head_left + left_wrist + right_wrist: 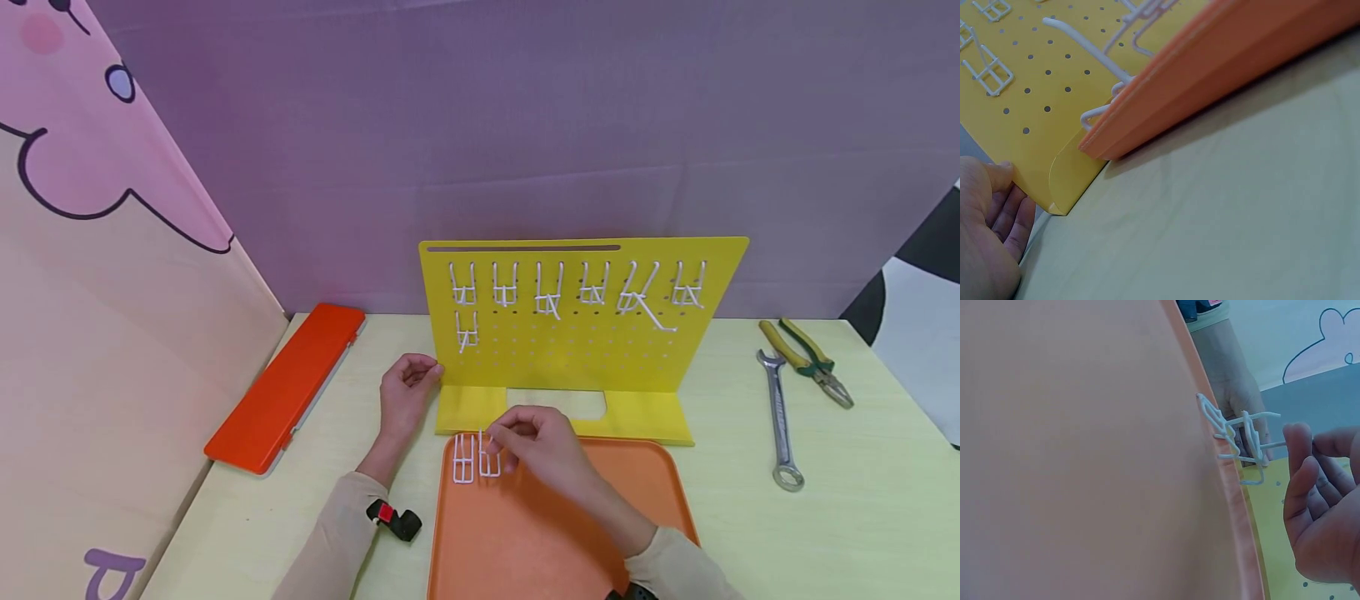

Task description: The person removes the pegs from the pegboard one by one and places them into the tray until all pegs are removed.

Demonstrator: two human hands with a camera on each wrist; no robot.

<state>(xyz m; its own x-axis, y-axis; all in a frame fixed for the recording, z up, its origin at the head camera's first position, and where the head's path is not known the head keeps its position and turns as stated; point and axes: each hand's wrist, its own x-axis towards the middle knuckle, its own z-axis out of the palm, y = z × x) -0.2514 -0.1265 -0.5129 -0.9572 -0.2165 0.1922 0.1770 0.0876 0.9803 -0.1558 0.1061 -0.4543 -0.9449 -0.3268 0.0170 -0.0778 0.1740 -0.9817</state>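
A yellow pegboard (570, 354) stands upright on its base, with several white wire hooks (505, 293) hung along its top row and one white hook (467, 335) below at the left. My left hand (406, 393) pinches the board's left edge, thumb in front and fingers behind, as the left wrist view shows. Over the far left part of an orange tray (540, 550), my right hand (542, 444) pinches the prong of a white wire hook (1252, 440) between thumb and fingertips. Beside it another white hook (463, 471) lies at the tray's far left corner.
At the left lies a long red case (288, 387). A combination wrench (781, 421) and pliers with yellow-green handles (813, 362) lie on the table at the right. The tray's far edge meets the pegboard's base. A purple cloth (525, 125) hangs behind.
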